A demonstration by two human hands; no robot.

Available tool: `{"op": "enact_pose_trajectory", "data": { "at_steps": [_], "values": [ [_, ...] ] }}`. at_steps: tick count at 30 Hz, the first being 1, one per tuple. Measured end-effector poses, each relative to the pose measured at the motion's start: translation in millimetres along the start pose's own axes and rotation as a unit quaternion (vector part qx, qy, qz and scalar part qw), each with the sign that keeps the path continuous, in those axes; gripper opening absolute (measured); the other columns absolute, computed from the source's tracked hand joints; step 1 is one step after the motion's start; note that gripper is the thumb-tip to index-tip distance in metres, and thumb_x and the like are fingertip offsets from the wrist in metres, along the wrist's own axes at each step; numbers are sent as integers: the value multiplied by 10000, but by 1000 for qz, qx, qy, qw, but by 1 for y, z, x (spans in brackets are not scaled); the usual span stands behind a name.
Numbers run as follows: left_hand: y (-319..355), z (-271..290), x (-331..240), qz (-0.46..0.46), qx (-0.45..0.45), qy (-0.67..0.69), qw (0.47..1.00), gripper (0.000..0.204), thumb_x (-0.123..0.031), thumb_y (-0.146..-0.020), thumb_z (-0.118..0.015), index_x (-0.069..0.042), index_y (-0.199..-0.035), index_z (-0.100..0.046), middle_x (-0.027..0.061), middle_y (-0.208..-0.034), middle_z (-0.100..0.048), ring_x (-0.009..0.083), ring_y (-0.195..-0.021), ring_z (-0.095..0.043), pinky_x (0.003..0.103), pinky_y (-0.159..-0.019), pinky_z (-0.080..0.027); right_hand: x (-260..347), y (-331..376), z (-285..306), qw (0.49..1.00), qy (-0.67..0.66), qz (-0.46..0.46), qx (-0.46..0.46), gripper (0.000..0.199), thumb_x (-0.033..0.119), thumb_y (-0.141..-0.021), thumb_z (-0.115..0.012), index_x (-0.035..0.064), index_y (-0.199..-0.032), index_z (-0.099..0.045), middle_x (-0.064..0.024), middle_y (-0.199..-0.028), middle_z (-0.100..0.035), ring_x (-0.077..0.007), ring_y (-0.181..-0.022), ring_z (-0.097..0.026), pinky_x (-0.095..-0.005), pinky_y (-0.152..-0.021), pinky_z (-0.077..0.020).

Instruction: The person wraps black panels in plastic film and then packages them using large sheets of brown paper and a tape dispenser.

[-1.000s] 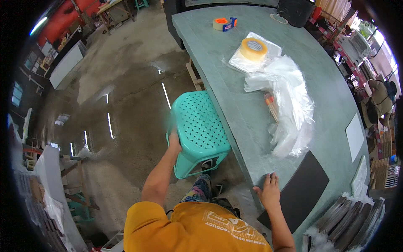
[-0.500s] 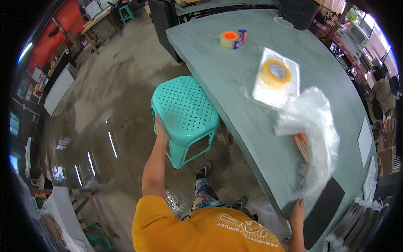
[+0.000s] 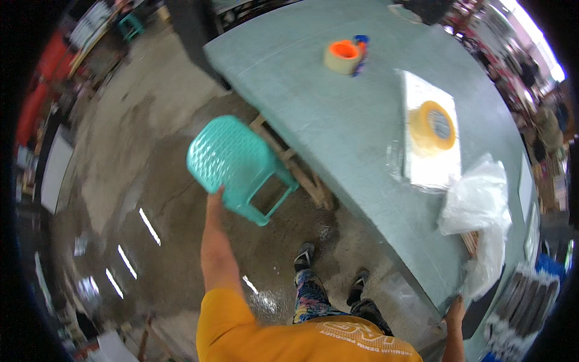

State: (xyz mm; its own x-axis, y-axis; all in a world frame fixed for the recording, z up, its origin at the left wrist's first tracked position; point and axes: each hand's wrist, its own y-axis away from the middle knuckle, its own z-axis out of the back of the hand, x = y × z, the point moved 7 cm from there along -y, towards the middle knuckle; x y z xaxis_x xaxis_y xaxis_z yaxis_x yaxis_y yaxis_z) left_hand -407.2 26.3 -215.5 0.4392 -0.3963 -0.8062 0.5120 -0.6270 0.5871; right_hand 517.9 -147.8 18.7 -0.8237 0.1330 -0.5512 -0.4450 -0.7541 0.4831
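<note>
**Stool off the floor, tilted, held one-handed**

Since the earlier frames the teal plastic stool [image 3: 232, 160] has gone from standing beside the table to tilted up, seat toward the open floor, legs pointing at the table edge.

- Left hand [image 3: 215, 198]: closed on the near rim of the stool seat, arm stretched out. Stool looks clear of the wet concrete floor [image 3: 120, 241].
- Right hand [image 3: 455, 311]: down at the near edge of the grey-green table [image 3: 301, 84]. Fingers mostly hidden, so I cannot tell how open it is; it seems to rest on the edge.
- Just above the right hand: crumpled clear plastic bags [image 3: 479, 214]. Further out: a yellow tape roll [image 3: 431, 127] on a flat clear packet. Far end: an orange-cored tape roll [image 3: 342, 56].
- Between the hands: the person's feet, on the wet floor.

Risks, as I judge them:
- One-handed rim grip on a tilted stool could let it twist out of the hand.
- Stool legs sit near the wooden table frame and could snag it.
- Wet floor means a slip hazard while leaning.
</note>
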Motion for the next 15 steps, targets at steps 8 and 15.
{"op": "enact_pose_trajectory", "data": {
  "at_steps": [8, 15],
  "values": [
    [-2, 53, -6, -67, -200, -270, 940, 359, -152, -817, -536, 22, -1121, -456, 163, -987, -554, 248, -865, -560, 361, -743, -451, -16, 15, 107, 876, -468, -97, 61, 536, 207, -660, -697, -35, -1094, -497, -151, -1112, -537, -284, -1039, -515, -352, -882, -428],
    [190, -43, 164, -13, 85, -412, 907, 204, -159, -794, -547, -5, -928, -561, 114, -812, -581, 228, -759, -563, 374, -654, -457, 112, 104, 54, 622, -550, 70, 553, 299, 195, -877, -454, -54, -992, -574, -161, -1066, -575, -277, -996, -548, -375, -881, -429]
  ]
}}
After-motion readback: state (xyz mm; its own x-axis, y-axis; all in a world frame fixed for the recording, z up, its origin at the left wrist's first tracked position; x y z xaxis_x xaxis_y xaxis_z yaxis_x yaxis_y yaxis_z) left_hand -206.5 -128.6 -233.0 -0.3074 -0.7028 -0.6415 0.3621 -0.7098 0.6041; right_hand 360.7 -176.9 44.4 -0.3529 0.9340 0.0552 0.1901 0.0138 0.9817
